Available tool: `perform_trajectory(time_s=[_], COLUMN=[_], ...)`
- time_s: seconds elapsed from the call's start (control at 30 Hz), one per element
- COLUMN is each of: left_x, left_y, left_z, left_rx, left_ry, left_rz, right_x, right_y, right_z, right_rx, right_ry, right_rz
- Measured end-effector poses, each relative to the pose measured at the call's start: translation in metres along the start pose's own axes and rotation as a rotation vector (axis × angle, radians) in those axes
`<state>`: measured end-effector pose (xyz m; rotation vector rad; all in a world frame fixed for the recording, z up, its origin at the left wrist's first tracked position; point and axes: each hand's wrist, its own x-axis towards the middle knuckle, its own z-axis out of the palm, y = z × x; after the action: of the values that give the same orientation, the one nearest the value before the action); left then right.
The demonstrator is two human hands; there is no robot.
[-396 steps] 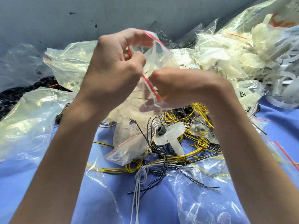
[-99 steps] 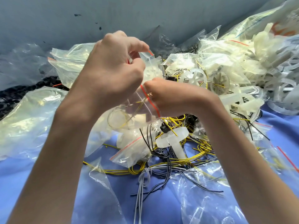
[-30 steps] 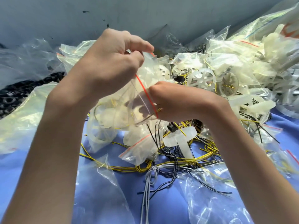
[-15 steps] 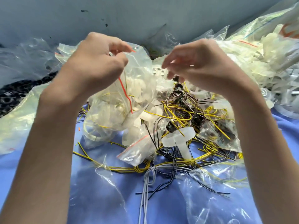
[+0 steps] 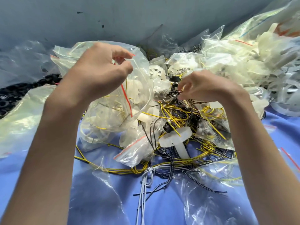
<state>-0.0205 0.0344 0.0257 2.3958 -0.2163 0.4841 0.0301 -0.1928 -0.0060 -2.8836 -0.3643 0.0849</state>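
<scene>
My left hand pinches the red-striped mouth of a clear zip bag, which hangs open and holds white plastic parts and yellow wires. My right hand is to its right, over the pile, with thumb and fingertips pinching a black wire bundle that carries a small black part. Below lies a tangle of yellow and black wires around a white T-shaped plastic part.
A small sealed zip bag lies under the tangle. Filled clear bags and white plastic wheels are heaped at the back right. Black parts sit at the left. Empty bags lie on the blue cloth. A grey wall stands behind.
My right hand left the bag's mouth, rose, then dropped onto the wire pile and pinched a black wire bundle. My left hand still holds the bag, now hanging open.
</scene>
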Motion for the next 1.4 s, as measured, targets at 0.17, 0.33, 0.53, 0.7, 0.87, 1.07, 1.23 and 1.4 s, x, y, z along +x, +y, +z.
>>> perform_trajectory(time_s=[0.17, 0.33, 0.53, 0.7, 0.87, 1.07, 1.23, 1.4], left_x=[-0.001, -0.002, -0.002, -0.002, -0.001, -0.001, -0.006, -0.007], left_y=[0.002, 0.002, 0.002, 0.0, 0.0, 0.002, 0.009, 0.009], left_z=[0.001, 0.0, 0.0, 0.001, 0.001, 0.003, 0.003, 0.007], left_rx=[-0.002, 0.008, 0.0, -0.012, -0.004, 0.008, -0.019, -0.051], left_ry=[-0.007, -0.012, -0.015, -0.015, -0.012, -0.052, -0.209, -0.204], left_rz=[-0.002, 0.008, 0.012, 0.03, 0.024, 0.053, 0.145, 0.206], right_x=[0.009, 0.013, 0.016, 0.016, 0.012, -0.01, -0.025, -0.027], right_y=[-0.003, -0.003, -0.004, -0.004, 0.001, -0.01, -0.026, -0.041], right_z=[0.015, 0.025, 0.031, 0.03, 0.017, -0.017, -0.025, -0.023], right_rx=[-0.078, -0.138, -0.189, -0.141, -0.005, 0.394, 0.39, 0.515], right_ry=[-0.022, -0.093, -0.025, 0.027, 0.178, 0.447, 0.369, 0.401], right_rz=[-0.082, -0.093, -0.002, -0.006, -0.03, -0.21, -0.397, -0.486])
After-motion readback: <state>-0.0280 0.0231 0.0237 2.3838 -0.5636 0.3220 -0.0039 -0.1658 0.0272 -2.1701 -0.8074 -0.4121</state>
